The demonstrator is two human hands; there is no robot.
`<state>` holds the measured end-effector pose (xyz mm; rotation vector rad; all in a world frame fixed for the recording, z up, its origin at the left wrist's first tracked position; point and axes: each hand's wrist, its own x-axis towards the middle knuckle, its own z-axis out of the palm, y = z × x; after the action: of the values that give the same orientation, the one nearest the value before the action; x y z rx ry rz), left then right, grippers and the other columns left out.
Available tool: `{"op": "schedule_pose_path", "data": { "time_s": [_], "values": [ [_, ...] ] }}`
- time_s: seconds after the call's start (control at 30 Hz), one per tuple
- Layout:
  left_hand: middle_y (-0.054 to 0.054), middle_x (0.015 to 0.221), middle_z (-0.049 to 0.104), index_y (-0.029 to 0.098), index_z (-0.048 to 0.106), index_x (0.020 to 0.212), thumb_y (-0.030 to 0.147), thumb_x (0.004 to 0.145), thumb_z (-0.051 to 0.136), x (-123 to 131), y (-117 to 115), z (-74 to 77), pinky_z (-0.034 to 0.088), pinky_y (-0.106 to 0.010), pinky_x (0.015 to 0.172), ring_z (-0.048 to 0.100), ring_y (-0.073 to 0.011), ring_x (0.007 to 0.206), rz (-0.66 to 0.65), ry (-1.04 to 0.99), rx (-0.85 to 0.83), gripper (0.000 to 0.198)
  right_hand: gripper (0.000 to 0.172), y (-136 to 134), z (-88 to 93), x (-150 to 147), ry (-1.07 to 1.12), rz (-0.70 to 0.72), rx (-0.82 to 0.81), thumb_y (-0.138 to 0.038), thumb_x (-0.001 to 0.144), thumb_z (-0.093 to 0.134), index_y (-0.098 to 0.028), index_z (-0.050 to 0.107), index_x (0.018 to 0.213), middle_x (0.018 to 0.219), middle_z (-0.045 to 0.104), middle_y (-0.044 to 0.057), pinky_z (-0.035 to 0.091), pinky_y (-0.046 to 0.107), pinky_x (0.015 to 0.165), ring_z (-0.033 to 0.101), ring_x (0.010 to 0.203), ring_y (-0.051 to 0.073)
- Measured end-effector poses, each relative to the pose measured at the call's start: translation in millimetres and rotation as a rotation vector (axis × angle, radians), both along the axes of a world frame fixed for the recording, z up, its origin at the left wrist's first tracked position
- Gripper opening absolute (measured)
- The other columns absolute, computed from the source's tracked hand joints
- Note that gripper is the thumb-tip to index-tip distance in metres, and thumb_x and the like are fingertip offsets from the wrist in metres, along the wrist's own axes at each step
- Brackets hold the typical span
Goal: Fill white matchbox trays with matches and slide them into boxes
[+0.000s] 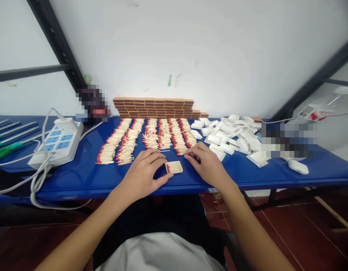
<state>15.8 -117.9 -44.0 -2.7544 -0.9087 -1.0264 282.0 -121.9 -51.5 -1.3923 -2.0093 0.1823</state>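
Observation:
A small white matchbox tray (174,167) holding red-tipped matches lies on the blue table (86,177) near its front edge. My left hand (144,173) rests beside the tray on its left, thumb touching its near corner, fingers curled. My right hand (206,163) lies to the tray's right, its fingers bent and pinched at the near end of the match rows (151,137). Several rows of red-tipped matches run back from my hands. Whether the right fingers hold matches is hidden.
A stack of brown matchbox sleeves (157,108) lines the wall. A heap of empty white trays (233,135) lies at the right. A white power strip (59,141) with cables sits at the left, green-handled tools (7,146) beyond it, a white mouse-like object (298,166) at the right.

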Motion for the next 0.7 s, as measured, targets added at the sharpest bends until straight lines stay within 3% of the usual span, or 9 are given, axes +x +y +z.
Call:
{"op": "schedule_pose_path", "data": {
  "time_s": [0.13,0.37,0.7],
  "values": [
    [-0.01,0.119,0.078,0.019,0.073,0.109,0.04,0.098,0.074,-0.1,-0.1,0.2,0.053,-0.05,0.108,0.067,-0.0304,0.122,0.002,0.006,-0.036,0.023,0.015,-1.5,0.8,-2.7,-0.012,-0.03,-0.012,-0.029,0.106,0.056,-0.023,0.068,0.113,0.109,0.063,0.008,0.054,0.041,0.082,0.065,0.088,0.024],
    [-0.011,0.12,0.077,0.019,0.074,0.11,0.039,0.098,0.074,-0.7,-0.7,-1.5,0.053,-0.052,0.108,0.066,-0.0322,0.125,0.009,-0.009,-0.033,0.024,0.01,-1.5,3.3,-4.7,-0.03,-0.009,-0.005,-0.025,0.106,0.056,-0.023,0.064,0.099,0.101,0.062,0.006,0.051,0.038,0.077,0.064,0.086,0.023],
    [-0.011,0.12,0.077,0.017,0.072,0.109,0.039,0.099,0.073,-2.2,-1.0,-1.9,0.052,-0.051,0.107,0.066,-0.0319,0.124,0.023,-0.005,-0.016,0.024,0.01,-7.7,5.8,-1.0,-0.025,0.052,-0.017,-0.025,0.106,0.057,-0.023,0.064,0.1,0.102,0.061,0.006,0.05,0.036,0.08,0.062,0.09,0.022]
  ]
}}
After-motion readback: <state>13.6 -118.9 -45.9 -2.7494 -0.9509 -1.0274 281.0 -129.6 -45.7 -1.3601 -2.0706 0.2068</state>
